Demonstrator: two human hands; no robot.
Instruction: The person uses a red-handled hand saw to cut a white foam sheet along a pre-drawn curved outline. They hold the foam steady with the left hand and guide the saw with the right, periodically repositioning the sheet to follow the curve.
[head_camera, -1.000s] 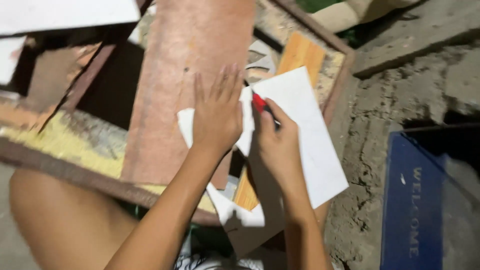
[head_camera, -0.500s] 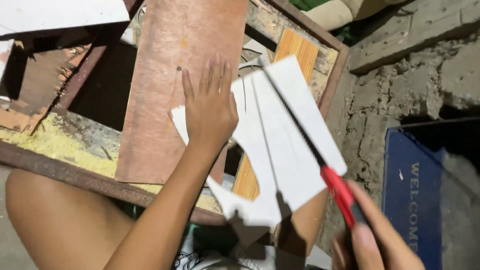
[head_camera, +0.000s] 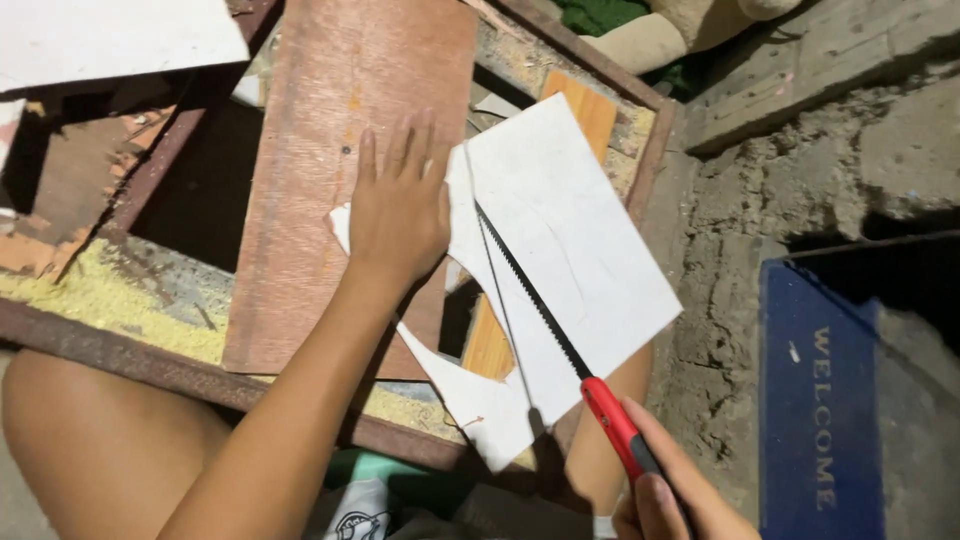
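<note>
While the left hand (head_camera: 400, 215) presses flat, fingers spread, pinning the white board (head_camera: 570, 250) on the reddish plank (head_camera: 330, 150), the right hand (head_camera: 670, 495) grips a red-handled saw (head_camera: 560, 335), blade seated in the cut near the frame's right edge.

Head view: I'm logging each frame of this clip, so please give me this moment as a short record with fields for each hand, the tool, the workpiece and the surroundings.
left hand: left hand pressed flat, fingers spread, on the thin white sheet of board
right hand: right hand gripping the red handle, at the bottom edge of the view
tool: red-handled hand saw with a narrow dark toothed blade, blade lying diagonally across the sheet
workpiece: white sheet with a curved cut-out along its left side
support: reddish-brown wooden plank on a rusty metal frame
surroundings: yellow sawdust; blue doormat on the right
</note>
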